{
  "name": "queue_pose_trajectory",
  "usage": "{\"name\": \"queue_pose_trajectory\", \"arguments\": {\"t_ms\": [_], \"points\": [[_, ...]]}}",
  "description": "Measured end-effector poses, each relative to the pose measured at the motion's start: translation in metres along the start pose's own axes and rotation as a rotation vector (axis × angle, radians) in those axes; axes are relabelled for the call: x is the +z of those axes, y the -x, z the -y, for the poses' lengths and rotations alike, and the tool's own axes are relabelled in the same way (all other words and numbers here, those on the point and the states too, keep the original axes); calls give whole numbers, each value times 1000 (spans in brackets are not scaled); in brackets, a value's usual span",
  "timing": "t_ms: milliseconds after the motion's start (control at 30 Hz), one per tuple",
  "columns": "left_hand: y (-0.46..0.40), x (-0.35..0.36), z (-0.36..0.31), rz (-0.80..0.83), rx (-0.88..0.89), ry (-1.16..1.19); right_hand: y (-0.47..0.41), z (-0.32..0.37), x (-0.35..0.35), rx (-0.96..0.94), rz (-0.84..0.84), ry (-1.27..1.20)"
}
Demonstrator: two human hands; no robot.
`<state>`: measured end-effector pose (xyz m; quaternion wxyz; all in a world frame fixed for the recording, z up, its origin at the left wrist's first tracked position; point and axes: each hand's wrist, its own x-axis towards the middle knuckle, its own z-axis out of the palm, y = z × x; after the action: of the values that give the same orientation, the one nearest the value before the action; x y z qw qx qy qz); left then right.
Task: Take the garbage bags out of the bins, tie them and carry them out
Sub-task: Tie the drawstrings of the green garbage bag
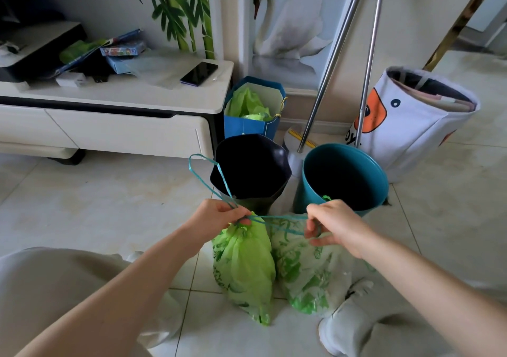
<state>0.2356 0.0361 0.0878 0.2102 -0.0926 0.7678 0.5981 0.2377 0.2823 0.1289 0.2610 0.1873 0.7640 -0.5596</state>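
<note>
The green bag (pixel 244 263) sits on the floor under the left hand (pixel 219 219), which pinches its neck. The right hand (pixel 333 226) pulls the string (pixel 279 220) sideways, tight.

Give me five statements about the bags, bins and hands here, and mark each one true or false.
1. Both hands, left hand and right hand, hold the teal drawstring. True.
2. The green garbage bag sits inside the teal bin. False: it is on the floor in front of the bins.
3. The black bin stands left of the teal bin. True.
4. A phone lies on the floor. False: it lies on the white cabinet.
5. Only one garbage bag is out. False: a second bag lies beside it.
</note>
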Motion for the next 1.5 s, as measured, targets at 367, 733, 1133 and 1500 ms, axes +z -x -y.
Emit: {"name": "queue_pose_trajectory", "arguments": {"t_ms": [367,733,1133,1500], "points": [[8,9,-5,153,124,-178,-12,0,40,-508,97,634],[12,-3,-6,92,258,-284,-26,2,74,-620,183,740],[11,-9,19,-121,686,-728,-28,2,82,-604,241,567],[13,2,32,-133,694,-573,-31,-4,77,-420,309,455]]}}
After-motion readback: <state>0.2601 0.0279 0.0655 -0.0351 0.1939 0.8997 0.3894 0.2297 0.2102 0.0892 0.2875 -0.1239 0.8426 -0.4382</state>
